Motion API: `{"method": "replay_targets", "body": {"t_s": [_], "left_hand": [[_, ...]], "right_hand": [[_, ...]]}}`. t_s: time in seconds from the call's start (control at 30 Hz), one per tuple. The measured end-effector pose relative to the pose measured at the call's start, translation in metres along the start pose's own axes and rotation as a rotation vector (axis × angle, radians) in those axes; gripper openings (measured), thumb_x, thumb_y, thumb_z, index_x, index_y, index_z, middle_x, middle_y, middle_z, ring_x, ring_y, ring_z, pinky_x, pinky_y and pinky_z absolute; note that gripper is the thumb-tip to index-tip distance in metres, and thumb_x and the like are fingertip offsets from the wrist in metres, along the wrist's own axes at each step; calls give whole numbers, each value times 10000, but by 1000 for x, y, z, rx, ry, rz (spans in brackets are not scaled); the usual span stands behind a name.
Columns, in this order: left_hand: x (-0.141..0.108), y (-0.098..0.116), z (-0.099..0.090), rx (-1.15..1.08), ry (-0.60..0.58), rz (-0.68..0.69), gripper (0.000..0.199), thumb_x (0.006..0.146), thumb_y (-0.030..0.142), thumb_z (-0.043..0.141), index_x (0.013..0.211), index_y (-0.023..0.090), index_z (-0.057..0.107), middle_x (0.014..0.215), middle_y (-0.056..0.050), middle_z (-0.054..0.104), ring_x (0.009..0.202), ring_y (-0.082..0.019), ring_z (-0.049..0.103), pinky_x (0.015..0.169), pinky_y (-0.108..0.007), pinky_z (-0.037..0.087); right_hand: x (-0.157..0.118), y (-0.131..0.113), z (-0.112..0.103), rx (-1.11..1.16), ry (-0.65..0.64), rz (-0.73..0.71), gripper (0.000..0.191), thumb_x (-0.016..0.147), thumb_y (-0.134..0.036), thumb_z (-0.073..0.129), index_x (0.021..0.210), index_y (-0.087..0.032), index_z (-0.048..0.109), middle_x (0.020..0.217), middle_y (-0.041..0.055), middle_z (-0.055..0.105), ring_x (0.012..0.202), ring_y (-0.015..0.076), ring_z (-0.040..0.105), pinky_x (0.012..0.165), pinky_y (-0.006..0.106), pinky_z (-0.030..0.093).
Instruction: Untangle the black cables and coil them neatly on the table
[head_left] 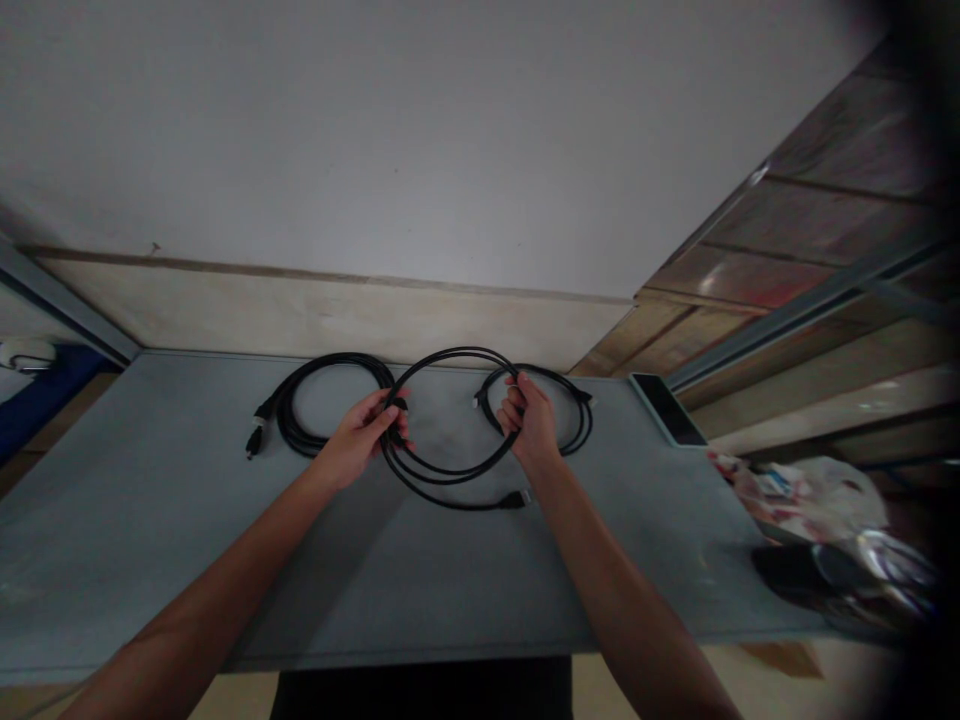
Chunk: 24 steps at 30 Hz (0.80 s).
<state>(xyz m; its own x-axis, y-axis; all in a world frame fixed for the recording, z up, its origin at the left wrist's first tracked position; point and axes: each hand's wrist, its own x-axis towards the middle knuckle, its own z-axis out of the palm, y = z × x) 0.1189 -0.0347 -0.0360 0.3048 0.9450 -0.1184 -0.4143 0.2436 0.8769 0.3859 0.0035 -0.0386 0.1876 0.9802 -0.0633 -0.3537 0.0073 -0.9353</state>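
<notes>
Between my two hands hangs a black cable (450, 480) wound into a loose loop above the table. My left hand (367, 432) is closed around its left side, with a black plug partly showing at the fingers. On the right side of the loop, my right hand (531, 415) has its fingers wrapped round the strands. One free end with a plug (516, 499) dangles below the loop. Behind my left hand lies a thicker coiled black cable (289, 418), its plugs pointing left. A smaller coiled black cable (581, 425) rests behind my right hand.
The grey table (420, 590) backs onto a pale wall panel (360, 150). A phone (670, 410) lies at the far right of the tabletop. Near the right edge is a dark cylindrical object (802, 572), blurred. Plastic bags (825, 495) sit beyond that edge.
</notes>
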Motion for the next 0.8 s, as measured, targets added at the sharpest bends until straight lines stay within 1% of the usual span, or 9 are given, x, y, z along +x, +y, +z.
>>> {"method": "replay_targets", "body": {"t_s": [0.1, 0.17, 0.27, 0.37, 0.5, 0.57, 0.63, 0.7, 0.8], "left_hand": [[3, -2, 1, -129, 136, 0, 342, 827, 278, 730, 1112, 146, 597, 875, -37, 651, 744, -136, 636, 662, -273, 555], [5, -1, 0, -171, 161, -28, 262, 852, 300, 703, 1036, 152, 588, 804, -33, 648, 660, -121, 621, 558, -221, 503], [5, 4, -4, -222, 79, -64, 206, 897, 348, 647, 982, 192, 544, 607, 48, 516, 443, -66, 447, 419, -169, 355], [4, 9, -10, -205, 26, -112, 201, 908, 362, 631, 972, 207, 519, 544, 95, 383, 376, -34, 286, 379, -134, 224], [1, 14, -16, -70, -8, -267, 267, 923, 460, 590, 955, 208, 506, 530, 109, 319, 359, -27, 199, 360, -125, 137], [-2, 15, -17, 11, -47, -359, 331, 924, 531, 559, 955, 206, 507, 531, 107, 320, 358, -27, 192, 353, -126, 128], [-4, 14, -15, 83, -72, -423, 379, 922, 583, 526, 969, 207, 503, 526, 107, 319, 353, -30, 189, 349, -126, 125], [-5, 13, -14, 132, -63, -437, 395, 919, 610, 506, 987, 222, 481, 518, 112, 312, 345, -34, 184, 347, -126, 122], [-6, 10, -15, 176, -63, -439, 389, 913, 629, 498, 964, 249, 431, 512, 116, 318, 337, -38, 183, 345, -125, 118]], "right_hand": [[-3, 9, 5, 21, 11, 2, 327, 845, -538, 622, 801, -222, 552, 517, -104, 228, 370, 67, 151, 327, 218, 180], [-7, 14, 11, 43, -25, 51, 326, 834, -528, 640, 788, -218, 552, 519, -101, 250, 374, 64, 174, 338, 220, 211], [-11, 17, 16, 33, -110, 144, 328, 831, -516, 649, 768, -210, 550, 514, -99, 265, 375, 61, 190, 346, 221, 225], [-12, 12, 16, 10, -175, 193, 328, 837, -520, 646, 801, -201, 580, 512, -102, 269, 373, 56, 181, 342, 213, 205], [-16, 4, 15, -89, -345, 277, 346, 842, -511, 658, 918, -174, 650, 532, -99, 311, 369, 42, 212, 336, 193, 192], [-21, 4, 17, -180, -456, 336, 353, 852, -502, 655, 959, -166, 668, 544, -96, 326, 372, 39, 235, 335, 184, 191], [-26, 6, 22, -267, -533, 375, 363, 859, -507, 649, 983, -166, 675, 554, -94, 337, 379, 42, 251, 334, 181, 209], [-30, 9, 27, -315, -540, 362, 394, 863, -537, 632, 1012, -174, 672, 557, -94, 347, 382, 47, 265, 335, 184, 236], [-32, 9, 31, -345, -472, 242, 475, 894, -593, 554, 1149, -203, 648, 574, -80, 406, 387, 59, 317, 354, 194, 273]]}}
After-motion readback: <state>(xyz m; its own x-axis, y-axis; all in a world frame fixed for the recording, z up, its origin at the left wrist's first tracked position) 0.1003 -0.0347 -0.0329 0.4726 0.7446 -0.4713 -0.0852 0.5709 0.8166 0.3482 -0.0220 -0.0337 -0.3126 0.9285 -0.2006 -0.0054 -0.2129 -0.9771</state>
